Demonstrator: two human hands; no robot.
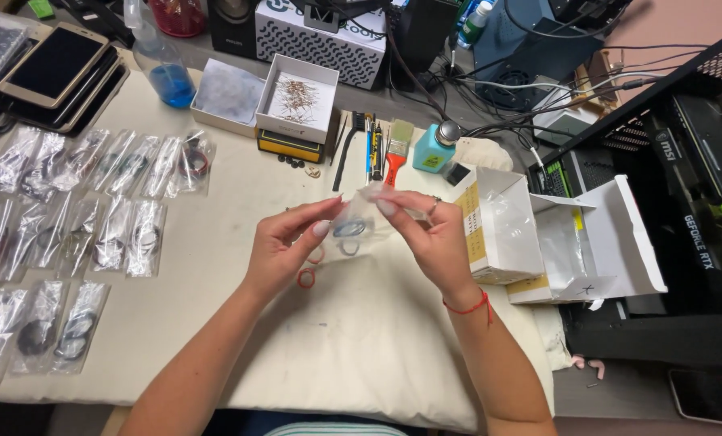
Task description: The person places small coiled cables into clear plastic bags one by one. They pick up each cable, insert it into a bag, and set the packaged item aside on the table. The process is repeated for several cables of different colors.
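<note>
— Both hands up over the middle of the bench (216, 266): left hand (284, 246) pinching one edge of a small clear bag (359, 216) between thumb and fingertips, right hand (430, 234) pinching the opposite edge. Fingers closed on the plastic, the rest loosely curled.

— Anything inside?

— A dark ring (350, 229), low in the bag. Best, probably, to keep the mouth of the bag uppermost and the grip close to the edges — thin film, likely to slip or crumple.

— And below?

— A red ring (306, 278) lying loose on the cloth, just under the left hand; a paler one (318, 255) beside it, partly hidden. Easy to knock off, so worth keeping wrists high.

— Surface?

— Cream cloth cover, slightly marked. Rows of bagged parts (78, 242) along the left side, well apart from the hands. An open white box (498, 226) just right of the right hand, a red-handled brush (395, 153) and a teal bottle (435, 147) beyond.

— Room?

— Crowded workshop: stacked phones (58, 69) at the far left, cables and an open computer case (684, 186) on the right.
</note>
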